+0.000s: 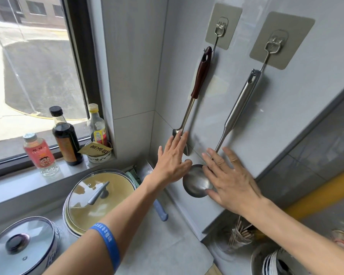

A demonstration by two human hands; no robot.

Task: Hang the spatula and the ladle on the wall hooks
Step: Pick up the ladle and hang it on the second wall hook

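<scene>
Spatula and ladle both hang on the wall hooks, side by side.
Left hand lies flat and open against the spatula's blade, gripping nothing; right hand, fingers spread, rests beside the ladle's bowl. Below, lidded pots crowd the table, with bottles along the windowsill.

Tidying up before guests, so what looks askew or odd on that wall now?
Nothing stands out. The spatula and the ladle each hang from a wall hook, slanting alike, probably lens distortion. The left hand and right hand rest open at their lower ends.
</scene>
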